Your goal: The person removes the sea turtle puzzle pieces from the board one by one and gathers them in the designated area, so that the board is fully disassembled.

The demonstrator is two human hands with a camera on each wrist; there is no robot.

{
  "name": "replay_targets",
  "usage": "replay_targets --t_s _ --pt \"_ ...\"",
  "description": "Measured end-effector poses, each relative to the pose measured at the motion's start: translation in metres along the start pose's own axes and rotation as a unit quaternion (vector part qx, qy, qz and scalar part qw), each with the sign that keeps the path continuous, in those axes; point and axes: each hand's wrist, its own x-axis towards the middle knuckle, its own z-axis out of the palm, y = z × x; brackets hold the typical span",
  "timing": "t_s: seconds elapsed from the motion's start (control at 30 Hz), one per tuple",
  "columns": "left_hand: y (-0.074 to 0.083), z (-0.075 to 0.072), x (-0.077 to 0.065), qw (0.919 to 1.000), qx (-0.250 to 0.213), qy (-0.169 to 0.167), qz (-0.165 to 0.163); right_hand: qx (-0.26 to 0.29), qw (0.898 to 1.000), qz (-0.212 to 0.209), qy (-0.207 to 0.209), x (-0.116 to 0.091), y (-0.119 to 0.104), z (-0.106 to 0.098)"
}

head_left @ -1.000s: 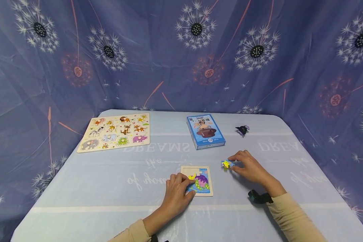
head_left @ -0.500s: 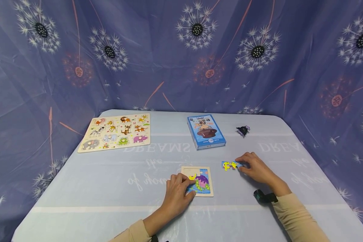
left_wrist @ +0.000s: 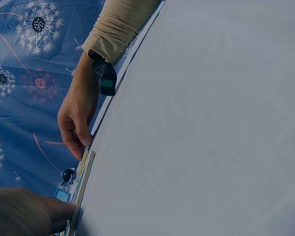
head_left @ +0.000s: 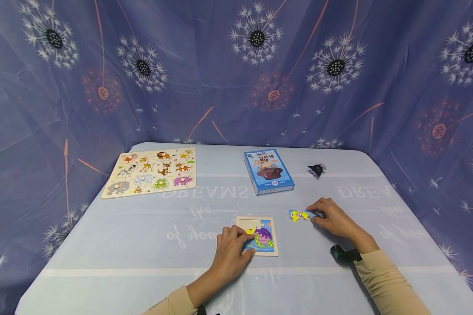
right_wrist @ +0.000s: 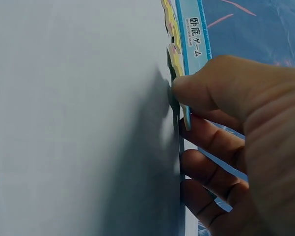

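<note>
A small square jigsaw puzzle [head_left: 275, 240] in a wooden frame lies on the table, part of its backing bare at the upper left. My left hand [head_left: 230, 251] holds it at its left side, index fingertip over the picture and thumb near the lower edge. Right of it lies a yellow-and-blue puzzle piece [head_left: 294, 215]. Beside that, my right hand [head_left: 331, 221] pinches a second puzzle piece [head_left: 305, 215] between thumb and fingers; the right wrist view shows the thumb on this piece [right_wrist: 177, 66]. My fingers cover its right part.
A blue game box [head_left: 269, 171] stands beyond the pieces. To its right is a small black-and-purple toy [head_left: 316, 169]. A wooden animal puzzle board [head_left: 151, 173] lies at the far left. Patterned curtain [head_left: 205, 65] hangs behind the table.
My right hand has shifted slightly right, and two puzzle pieces now show side by side where the hand partly covered them. The left hand and framed puzzle have stayed put.
</note>
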Motion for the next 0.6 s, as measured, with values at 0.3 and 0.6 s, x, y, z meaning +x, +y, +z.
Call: replay_targets --t_s 0.3,0.6 --pt "-0.0008 -0.0001 -0.0005 1.0 0.003 -0.001 0.002 -0.006 1.0 0.0 -0.007 -0.0003 0.0019 0.001" --pt "-0.0013 0.0007 -0.0004 0.9996 0.01 0.02 0.02 -0.006 1.0 -0.001 -0.003 -0.0008 0.0015 0.0013"
